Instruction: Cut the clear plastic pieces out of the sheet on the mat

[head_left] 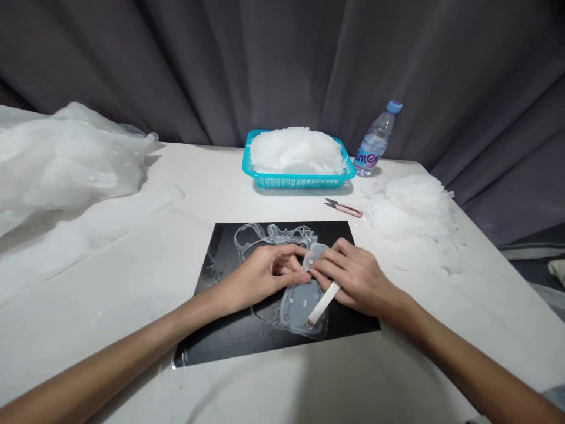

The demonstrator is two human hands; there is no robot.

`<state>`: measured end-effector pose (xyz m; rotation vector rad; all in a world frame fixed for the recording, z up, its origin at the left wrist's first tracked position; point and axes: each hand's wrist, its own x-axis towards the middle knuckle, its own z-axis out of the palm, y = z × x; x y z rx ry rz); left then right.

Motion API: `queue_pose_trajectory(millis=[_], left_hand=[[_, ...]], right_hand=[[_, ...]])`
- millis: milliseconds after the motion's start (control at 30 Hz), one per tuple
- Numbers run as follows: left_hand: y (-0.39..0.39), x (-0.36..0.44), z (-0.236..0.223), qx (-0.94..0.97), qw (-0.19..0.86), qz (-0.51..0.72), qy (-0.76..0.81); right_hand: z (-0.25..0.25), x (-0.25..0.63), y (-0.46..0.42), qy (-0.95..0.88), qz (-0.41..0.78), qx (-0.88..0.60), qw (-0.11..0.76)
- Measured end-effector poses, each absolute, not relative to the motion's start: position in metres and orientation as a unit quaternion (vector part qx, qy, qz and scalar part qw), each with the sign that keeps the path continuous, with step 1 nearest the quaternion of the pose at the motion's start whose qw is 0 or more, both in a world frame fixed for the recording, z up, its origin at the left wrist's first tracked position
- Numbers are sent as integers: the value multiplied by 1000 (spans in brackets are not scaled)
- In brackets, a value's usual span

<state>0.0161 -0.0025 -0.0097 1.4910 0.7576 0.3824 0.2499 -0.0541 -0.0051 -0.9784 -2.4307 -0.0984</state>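
On a black mat point(212, 338) lies a translucent, soft-looking plastic sheet point(300, 309) with rounded outlines and small holes. My left hand point(267, 271) pinches the sheet's upper part between thumb and fingers. Close beside it, fingertips nearly touching, my right hand point(359, 277) is closed on the same sheet. A slim white stick-like tool point(324, 303) with a reddish end also sticks out from under the right hand's fingers, slanting down over the sheet; its working end is hidden. Thin clear trimmings point(273, 232) curl along the mat's top edge.
Behind the mat stands a blue basket point(300, 181) heaped with whitish translucent pieces. A water bottle point(373, 144) is beside it, and pink-handled thread snips point(344, 208) lie in front. Loose translucent pieces point(412, 218) pile at right; a big clear plastic bag point(66, 159) sits at left.
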Motion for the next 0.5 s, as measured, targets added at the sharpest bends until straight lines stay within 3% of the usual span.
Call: queue_pose_trajectory(millis=[100,233,400,500], left_hand=[[-2,16,-5,668,644,149,343],[3,17,-1,659,658,126,343],[7,16,7,682,629,125,351],[4,14,21,757,473,189,409]], right_hand=[[2,265,-28,-783,123,-474,383],[1,306,8,-534,213,-621,533],[3,315,-10,-535,192,-606,556],[9,289,-38,-621,125,-558,536]])
